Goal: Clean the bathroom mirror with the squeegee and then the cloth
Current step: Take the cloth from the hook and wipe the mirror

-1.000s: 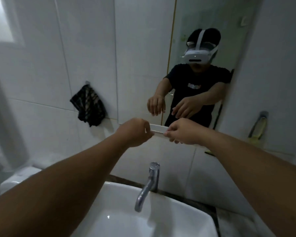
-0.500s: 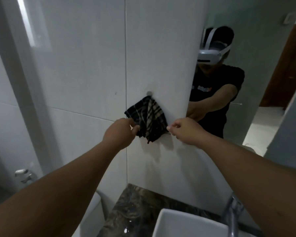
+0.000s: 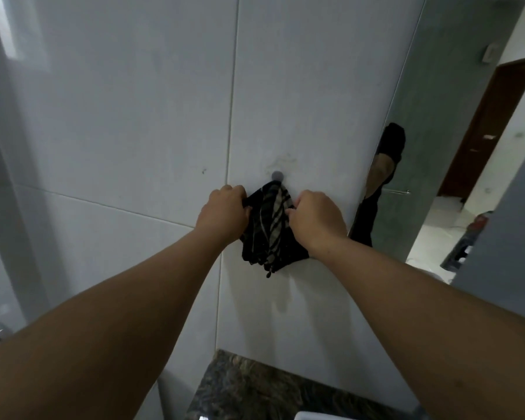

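Change: a second ago both hands were together low at the mirror's bottom edge, pinching a pale bar between them; now they are up at the tiled wall left of the mirror, and that bar is out of sight.
Meaning: I judge the squeegee pass finished or set aside, and the cloth step just beginning.
Left hand: the left hand (image 3: 225, 212) is curled shut on the cloth's left edge, knuckles toward the camera.
Cloth: the cloth (image 3: 269, 230) is dark with pale stripes, bunched, and hangs from the hook against the wall between the two hands, its lower corner dangling free.
Hook: a small round grey hook (image 3: 277, 175) sits on the tile just above the cloth; the cloth's top seems caught on it, not yet lifted off.
Right hand: the right hand (image 3: 315, 218) is closed on the cloth's right edge, level with the left and close beside it.
Mirror: the mirror (image 3: 455, 125) stands to the right of the hook, well apart from the hands, showing a doorway and a dark sleeve.
Squeegee: not visible; I cannot tell where it lies.
Containers: only a white corner of the basin (image 3: 319, 416) shows at the near edge, on the speckled stone worktop (image 3: 255, 389); what is in it cannot be seen.
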